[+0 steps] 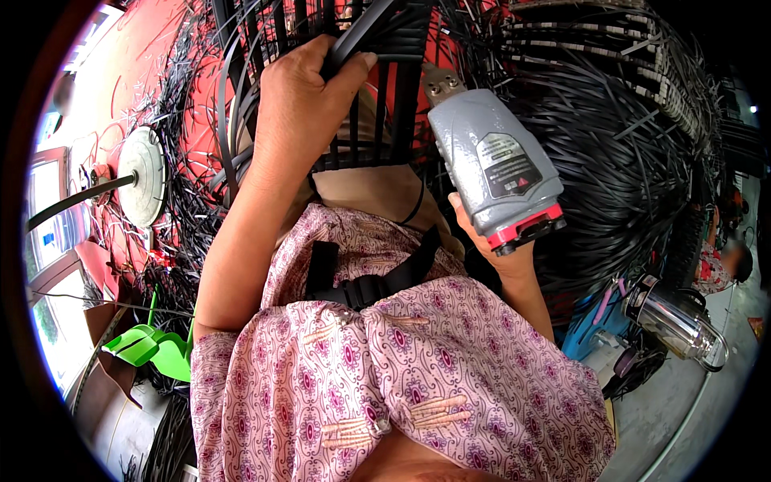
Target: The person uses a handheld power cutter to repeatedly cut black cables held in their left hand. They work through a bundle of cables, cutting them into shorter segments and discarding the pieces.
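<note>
My left hand point(301, 84) is closed around a bundle of flat black strips point(377, 28) near the top centre, thumb pressed on them. The strips run down over a dark woven frame point(377, 120) in front of me. My right hand point(498, 257) grips a grey power tool with a red end point(498, 169), held upright just right of the frame. The tool's metal nose point(440, 83) points up toward the strips, close beside my left thumb. Most of my right hand's fingers are hidden behind the tool's body.
Piles of loose black strips point(626, 161) lie to the right and cover the red floor point(144, 72) at left. A white round disc point(143, 173) with a black hose sits left. A green object point(152, 347) lies lower left. A clear jug point(675, 321) stands lower right.
</note>
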The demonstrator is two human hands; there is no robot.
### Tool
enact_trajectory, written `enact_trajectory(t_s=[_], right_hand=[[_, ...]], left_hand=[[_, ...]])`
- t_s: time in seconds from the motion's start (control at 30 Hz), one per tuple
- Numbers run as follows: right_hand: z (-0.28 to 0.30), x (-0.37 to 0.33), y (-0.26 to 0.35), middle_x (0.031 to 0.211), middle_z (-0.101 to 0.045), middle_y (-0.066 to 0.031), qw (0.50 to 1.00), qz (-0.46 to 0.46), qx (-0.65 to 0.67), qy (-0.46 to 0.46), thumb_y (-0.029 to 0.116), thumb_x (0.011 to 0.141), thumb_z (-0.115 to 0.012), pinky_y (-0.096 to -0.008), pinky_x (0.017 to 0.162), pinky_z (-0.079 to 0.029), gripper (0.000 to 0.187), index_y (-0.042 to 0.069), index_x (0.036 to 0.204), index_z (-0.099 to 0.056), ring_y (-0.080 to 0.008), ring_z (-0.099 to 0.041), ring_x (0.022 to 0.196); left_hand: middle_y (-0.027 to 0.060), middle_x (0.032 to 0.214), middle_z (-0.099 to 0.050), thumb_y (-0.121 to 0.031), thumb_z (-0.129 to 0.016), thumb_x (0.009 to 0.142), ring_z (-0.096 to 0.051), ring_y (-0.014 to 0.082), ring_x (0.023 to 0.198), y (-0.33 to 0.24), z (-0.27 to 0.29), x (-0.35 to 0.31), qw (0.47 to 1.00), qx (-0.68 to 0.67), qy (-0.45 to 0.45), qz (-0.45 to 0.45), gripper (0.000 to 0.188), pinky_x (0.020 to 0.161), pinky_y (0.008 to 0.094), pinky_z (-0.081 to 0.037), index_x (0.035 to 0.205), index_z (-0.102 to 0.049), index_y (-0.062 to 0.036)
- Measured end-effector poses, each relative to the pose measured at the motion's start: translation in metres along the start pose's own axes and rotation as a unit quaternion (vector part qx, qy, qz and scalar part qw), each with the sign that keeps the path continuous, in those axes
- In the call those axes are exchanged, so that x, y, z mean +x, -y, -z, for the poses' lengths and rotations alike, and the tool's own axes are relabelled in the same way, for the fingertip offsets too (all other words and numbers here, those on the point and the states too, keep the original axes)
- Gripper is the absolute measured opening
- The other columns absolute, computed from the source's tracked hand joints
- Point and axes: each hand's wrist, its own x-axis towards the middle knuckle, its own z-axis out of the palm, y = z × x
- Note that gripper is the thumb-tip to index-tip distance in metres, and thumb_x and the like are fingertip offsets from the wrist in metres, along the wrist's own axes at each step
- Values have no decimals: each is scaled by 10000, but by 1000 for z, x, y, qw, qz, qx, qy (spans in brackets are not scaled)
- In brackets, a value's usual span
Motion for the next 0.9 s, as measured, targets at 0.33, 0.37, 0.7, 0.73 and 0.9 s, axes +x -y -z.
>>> enact_trajectory(t_s=[0.33,0.37,0.7,0.73,0.9], right_hand=[[-5,-17,-19,1233,-627,-5,986,1,-120,117,227,972,-577,-348,923,-515,313,138,1273,-578,-165,-626,1101],[-3,-13,-14,1264,-612,-9,983,22,-141,115,220,986,-548,-343,939,-510,331,129,1305,-556,-162,-614,1130],[1,-2,-8,1229,-645,-83,993,-6,-33,115,160,980,-530,-324,927,-508,321,50,1279,-570,-184,-629,1130],[2,-2,-7,1207,-656,-88,993,-16,-15,117,150,969,-548,-325,921,-509,311,45,1259,-585,-188,-637,1114],[14,28,29,1061,-706,-75,982,-120,146,17,81,836,-723,-338,853,-531,259,34,1087,-678,-207,-681,985]], left_hand=[[107,564,-583,-257,-710,849,-583,162,486,4,-4,0,1000,-16,-16,-20,283,493,314,-451,779,-647,10],[107,564,-584,-256,-710,849,-583,163,486,5,-4,0,999,-13,-17,-24,282,493,315,-452,780,-647,10],[124,595,-598,-256,-718,841,-580,180,497,2,-3,0,1000,-22,-12,-2,274,506,324,-455,796,-656,7],[127,599,-598,-256,-720,839,-581,184,501,1,-3,-1,1000,-26,-12,2,274,510,326,-456,795,-656,7],[139,608,-591,-245,-721,835,-576,207,513,2,-4,-1,1000,-1,-18,-13,271,523,341,-452,795,-649,13]])
